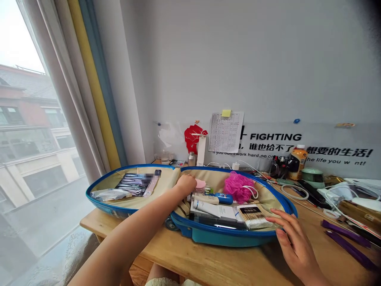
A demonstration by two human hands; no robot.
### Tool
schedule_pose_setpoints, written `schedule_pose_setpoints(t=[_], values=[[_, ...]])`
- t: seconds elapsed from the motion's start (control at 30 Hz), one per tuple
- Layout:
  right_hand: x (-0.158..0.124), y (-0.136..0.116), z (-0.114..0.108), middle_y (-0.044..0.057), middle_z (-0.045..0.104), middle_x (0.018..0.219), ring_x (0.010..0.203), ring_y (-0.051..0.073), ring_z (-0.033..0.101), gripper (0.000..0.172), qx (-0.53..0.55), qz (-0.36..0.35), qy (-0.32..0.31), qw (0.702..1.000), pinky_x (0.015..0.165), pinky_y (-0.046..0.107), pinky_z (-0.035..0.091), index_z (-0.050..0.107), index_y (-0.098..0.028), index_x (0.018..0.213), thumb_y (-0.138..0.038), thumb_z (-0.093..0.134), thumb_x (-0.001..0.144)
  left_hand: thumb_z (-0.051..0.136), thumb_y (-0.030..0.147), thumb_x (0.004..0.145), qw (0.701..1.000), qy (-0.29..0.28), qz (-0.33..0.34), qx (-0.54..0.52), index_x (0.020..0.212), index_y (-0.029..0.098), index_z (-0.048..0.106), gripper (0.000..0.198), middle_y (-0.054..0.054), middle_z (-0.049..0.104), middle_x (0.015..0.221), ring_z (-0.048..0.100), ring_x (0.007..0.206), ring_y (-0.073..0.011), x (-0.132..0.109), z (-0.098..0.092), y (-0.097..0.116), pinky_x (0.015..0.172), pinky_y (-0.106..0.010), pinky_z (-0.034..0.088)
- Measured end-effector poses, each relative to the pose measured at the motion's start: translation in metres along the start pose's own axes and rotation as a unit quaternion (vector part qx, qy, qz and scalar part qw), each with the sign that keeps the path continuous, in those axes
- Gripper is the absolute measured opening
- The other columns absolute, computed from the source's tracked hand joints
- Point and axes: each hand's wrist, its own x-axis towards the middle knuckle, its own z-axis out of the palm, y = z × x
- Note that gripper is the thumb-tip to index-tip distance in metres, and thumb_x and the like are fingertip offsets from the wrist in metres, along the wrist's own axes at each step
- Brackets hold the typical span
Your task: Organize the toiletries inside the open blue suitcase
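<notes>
A small blue suitcase (226,235) lies open with a beige lining. My left hand (186,185) reaches into its right half near the hinge, fingers curled downward and mostly hidden, so what they hold cannot be made out. Beside those fingers is a pink round lid (200,184). My right hand (293,238) is open, fingers spread at the right rim, close to a pack of cotton swabs (253,217). Also in this half are a pink bath puff (239,186), a blue bottle (224,198), a beige tube (206,198) and a white tube (207,207).
The suitcase's left half holds a pack of dark slim sticks (132,184) and a clear plastic bag (110,194). Rightward on the wooden table (238,262) are purple strips (347,238), cables, an orange-labelled bottle (297,163) and a green container (312,177). A wall stands behind.
</notes>
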Motion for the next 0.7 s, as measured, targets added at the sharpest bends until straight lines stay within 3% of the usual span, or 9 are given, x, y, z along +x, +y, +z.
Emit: schedule_pose_setpoints(t=[0.2,0.33,0.5,0.6,0.7], values=[[-0.001,0.002,0.001,0.009,0.063,0.111,0.102,0.023,0.061,0.041,0.004,0.006,-0.003,1.000,0.101,0.047,0.043,0.064,-0.024,0.096,-0.050,0.032,0.095,0.058,0.028,0.091,1.000,-0.013,0.012,-0.024,0.109,0.016,0.064,0.022,-0.008,0.067,0.110,0.064,0.098,-0.0187,-0.007,0.008,-0.003,0.088,-0.040,0.053],[-0.001,0.004,0.002,0.008,0.065,0.109,0.102,0.023,0.062,0.042,0.001,-0.004,0.009,1.000,0.102,0.047,0.041,0.065,-0.024,0.095,-0.050,0.032,0.095,0.060,0.012,0.082,0.998,0.014,0.007,-0.056,0.124,0.021,0.061,0.042,-0.012,0.070,0.112,0.068,0.097,-0.0233,-0.010,0.008,-0.003,0.083,-0.033,0.053],[-0.001,0.005,0.003,0.008,0.064,0.109,0.102,0.024,0.062,0.039,-0.010,-0.020,0.011,1.000,0.100,0.047,0.042,0.063,-0.025,0.098,-0.048,0.032,0.095,0.046,0.016,0.088,0.993,0.076,-0.016,-0.086,0.134,0.028,0.054,0.048,-0.008,0.064,0.126,0.064,0.109,-0.0219,-0.024,-0.003,-0.008,0.089,-0.030,0.051],[-0.001,0.005,0.001,0.008,0.064,0.109,0.103,0.024,0.062,0.041,-0.011,-0.019,0.006,1.000,0.100,0.047,0.042,0.064,-0.025,0.099,-0.050,0.032,0.095,0.040,0.022,0.092,0.988,0.104,-0.060,-0.092,0.134,0.029,0.053,0.044,-0.006,0.060,0.131,0.061,0.113,-0.0208,-0.039,-0.011,-0.028,0.095,-0.031,0.048],[0.000,0.004,0.000,0.008,0.064,0.110,0.103,0.024,0.061,0.039,-0.012,-0.024,0.000,1.000,0.100,0.046,0.042,0.064,-0.025,0.101,-0.048,0.033,0.095,0.035,0.023,0.094,0.981,0.101,-0.142,-0.085,0.134,0.030,0.052,0.044,-0.007,0.057,0.134,0.062,0.111,-0.0219,-0.061,-0.016,-0.066,0.093,-0.034,0.049]])
